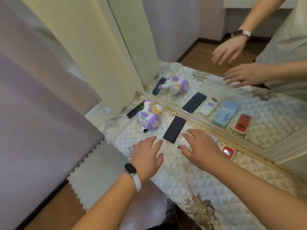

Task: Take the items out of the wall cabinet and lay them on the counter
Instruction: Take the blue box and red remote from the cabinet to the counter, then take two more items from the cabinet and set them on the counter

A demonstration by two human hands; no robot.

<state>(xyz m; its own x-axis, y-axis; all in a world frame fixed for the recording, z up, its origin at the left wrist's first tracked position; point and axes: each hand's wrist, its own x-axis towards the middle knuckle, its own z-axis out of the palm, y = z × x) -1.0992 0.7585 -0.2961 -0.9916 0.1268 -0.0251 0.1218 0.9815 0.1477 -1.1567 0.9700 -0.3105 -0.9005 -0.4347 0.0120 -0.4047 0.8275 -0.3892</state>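
Note:
Several items lie on the quilted counter cover in front of a mirror. A purple and white toy lies on its side next to a black remote. A flat black box lies in the middle. My left hand, with a watch on the wrist, hovers open just left of the black box. My right hand is spread open over a white item and a pale blue item, mostly hiding them. A red and white item lies right of that hand.
A framed mirror stands along the back of the counter and repeats the items and both hands. Cream curtains hang at the left. A grey padded surface sits to the left, with wooden floor below.

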